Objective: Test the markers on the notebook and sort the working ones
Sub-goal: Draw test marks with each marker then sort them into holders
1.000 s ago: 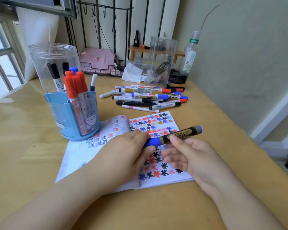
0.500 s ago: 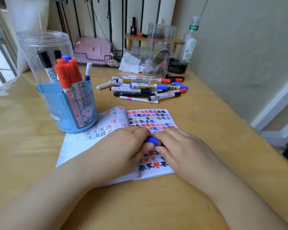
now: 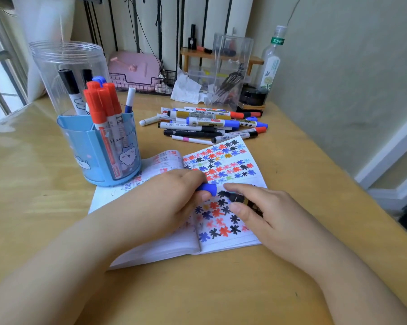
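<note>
At the upper left of the frame a clear plastic jar (image 3: 66, 66) stands behind a blue pen holder (image 3: 99, 151), which carries red-capped markers (image 3: 103, 106) upright. Just right of the holder, in the middle of the frame, the open notebook (image 3: 223, 165) lies on the wooden desk (image 3: 291, 277), its right page crowded with red, blue and black star marks.

Over that page the left hand (image 3: 165, 202) curls its fingers round a blue cap (image 3: 208, 189), pinching it between thumb and fingertips. Right beside it, the right hand (image 3: 268, 219) pinches the black-and-gold marker (image 3: 241, 199) by its barrel, the forefinger laid along the top and the thumb underneath. Cap and barrel sit almost end to end; whether they are joined or just apart I cannot tell.

The marker looks light, stiff and smooth, so a firm pinch near the cap end of the barrel should steady it best; the plastic may slip if held loosely.

Above the notebook, centre right, a loose pile of markers (image 3: 211, 124) lies flat on the desk.
</note>
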Demonstrator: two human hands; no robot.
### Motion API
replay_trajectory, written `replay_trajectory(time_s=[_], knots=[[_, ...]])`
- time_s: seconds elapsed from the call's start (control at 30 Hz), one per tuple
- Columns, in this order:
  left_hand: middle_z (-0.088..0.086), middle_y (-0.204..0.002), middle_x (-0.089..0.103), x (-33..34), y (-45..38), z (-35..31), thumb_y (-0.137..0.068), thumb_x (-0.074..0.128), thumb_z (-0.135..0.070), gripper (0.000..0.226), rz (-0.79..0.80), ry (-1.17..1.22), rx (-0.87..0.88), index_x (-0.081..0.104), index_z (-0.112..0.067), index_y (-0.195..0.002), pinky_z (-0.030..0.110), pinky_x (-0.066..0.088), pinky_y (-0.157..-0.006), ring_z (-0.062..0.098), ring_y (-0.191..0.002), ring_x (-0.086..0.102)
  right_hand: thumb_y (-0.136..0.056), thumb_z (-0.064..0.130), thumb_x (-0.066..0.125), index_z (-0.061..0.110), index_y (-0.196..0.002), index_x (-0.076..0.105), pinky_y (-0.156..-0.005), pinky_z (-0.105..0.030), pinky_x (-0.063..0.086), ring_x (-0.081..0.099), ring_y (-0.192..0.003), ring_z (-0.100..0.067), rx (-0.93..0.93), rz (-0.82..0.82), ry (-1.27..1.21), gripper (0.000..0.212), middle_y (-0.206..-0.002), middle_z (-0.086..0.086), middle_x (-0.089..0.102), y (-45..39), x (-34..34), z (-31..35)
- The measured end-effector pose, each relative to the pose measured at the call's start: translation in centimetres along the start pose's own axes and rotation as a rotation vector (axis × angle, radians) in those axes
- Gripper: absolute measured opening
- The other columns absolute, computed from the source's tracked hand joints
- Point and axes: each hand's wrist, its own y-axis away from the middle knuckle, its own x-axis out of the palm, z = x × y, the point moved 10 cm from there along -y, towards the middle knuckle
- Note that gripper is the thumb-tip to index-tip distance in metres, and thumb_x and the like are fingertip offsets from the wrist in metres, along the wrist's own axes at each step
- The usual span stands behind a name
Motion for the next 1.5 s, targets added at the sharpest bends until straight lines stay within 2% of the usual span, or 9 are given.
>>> replay_trajectory(time_s=[0.17, 0.37, 0.73, 0.87, 0.93, 1.0, 1.13, 1.2, 1.5], knots=[[0.001, -0.085, 0.060, -0.7, 0.3, 0.5, -0.086, 0.034, -0.046, 0.041, -0.079, -0.115, 0.021, 0.058, -0.013, -0.094, 0.034, 0.047, -0.063, 0.021, -0.076, 0.055, -0.095, 0.028, 0.034, 0.034, -0.127, 0.045, -0.055, -0.016, 0.036, 0.045, -0.059, -0.004, 0.158, -0.001, -0.155, 0.034, -0.067, 0.019, 0.055, 0.2, -0.8, -1.2], [-0.002, -0.086, 0.064, 0.3, 0.1, 0.1, -0.083, 0.040, -0.042, 0.035, -0.048, -0.099, 0.034, 0.061, -0.018, -0.096, 0.030, 0.038, -0.069, 0.021, -0.083, 0.054, -0.085, 0.033, 0.057, 0.056, -0.113, 0.038, -0.066, -0.039, 0.052, 0.058, -0.063, -0.017, 0.187, -0.022, -0.487, 0.041, -0.090, -0.008, 0.069, 0.7, -1.0, -0.5], [-0.006, -0.099, 0.063, 2.3, -0.1, 0.7, -0.080, 0.022, -0.057, 0.054, 0.052, -0.105, 0.032, 0.056, -0.027, -0.110, 0.030, 0.035, -0.093, 0.016, -0.097, 0.054, -0.057, 0.012, 0.066, 0.009, -0.073, 0.076, -0.046, -0.018, 0.052, 0.067, -0.055, -0.017, 0.404, -0.171, -1.621, 0.019, -0.081, -0.028, 0.068, 1.3, 1.2, -2.0], [-0.007, -0.097, 0.063, 2.3, -0.1, 0.8, -0.072, 0.008, -0.060, 0.068, 0.032, -0.117, 0.048, 0.056, -0.027, -0.107, 0.029, 0.035, -0.091, 0.014, -0.095, 0.054, -0.039, -0.005, 0.082, -0.005, -0.093, 0.072, -0.053, -0.026, 0.057, 0.071, -0.066, -0.030, 0.367, 0.008, -1.895, 0.055, -0.092, -0.039, 0.063, 1.3, 2.5, -1.7], [-0.008, -0.095, 0.063, 2.4, -0.1, 0.8, -0.073, 0.010, -0.060, 0.066, 0.032, -0.109, 0.052, 0.056, -0.027, -0.107, 0.028, 0.034, -0.090, 0.014, -0.094, 0.054, -0.068, -0.009, 0.068, -0.013, -0.115, 0.058, -0.077, -0.030, 0.057, 0.067, -0.093, -0.038, 0.257, 0.118, -1.968, 0.049, -0.111, -0.045, 0.053, 0.8, 2.5, 0.1], [-0.008, -0.095, 0.063, 2.6, -0.1, 0.9, -0.078, 0.016, -0.059, 0.058, 0.045, -0.105, 0.043, 0.056, -0.027, -0.106, 0.026, 0.032, -0.088, 0.014, -0.094, 0.055, -0.075, -0.014, 0.040, -0.014, -0.121, 0.052, -0.087, -0.028, 0.052, 0.063, -0.104, -0.036, 0.236, 0.085, -1.881, 0.048, -0.117, -0.042, 0.052, 0.9, 2.7, 0.0], [-0.008, -0.097, 0.063, 2.7, -0.1, 1.1, -0.082, 0.024, -0.055, 0.048, 0.062, -0.103, 0.026, 0.055, -0.029, -0.108, 0.024, 0.029, -0.087, 0.014, -0.095, 0.054, -0.046, 0.014, 0.085, 0.016, -0.088, 0.074, -0.052, -0.023, 0.049, 0.058, -0.055, -0.014, 0.265, -0.068, -1.502, 0.043, -0.069, -0.012, 0.064, 1.7, 1.9, -1.2], [-0.007, -0.097, 0.063, 2.7, -0.1, 1.2, -0.082, 0.026, -0.054, 0.046, 0.069, -0.104, 0.021, 0.055, -0.029, -0.108, 0.025, 0.030, -0.088, 0.015, -0.095, 0.054, -0.068, 0.032, 0.072, 0.024, -0.076, 0.069, -0.050, -0.024, 0.037, 0.043, -0.046, -0.011, 0.306, -0.155, -1.234, 0.012, -0.055, -0.005, 0.051, 1.8, 1.9, -2.1], [-0.006, -0.095, 0.063, 2.8, -0.1, 1.4, -0.082, 0.026, -0.053, 0.046, 0.072, -0.108, -0.002, 0.055, -0.029, -0.108, 0.030, 0.034, -0.089, 0.018, -0.094, 0.055, -0.069, 0.046, 0.059, 0.016, -0.069, 0.054, -0.046, -0.013, 0.033, 0.039, -0.047, -0.008, 0.332, -0.183, -0.662, 0.031, -0.048, 0.004, 0.046, 2.3, 1.9, -1.5]])
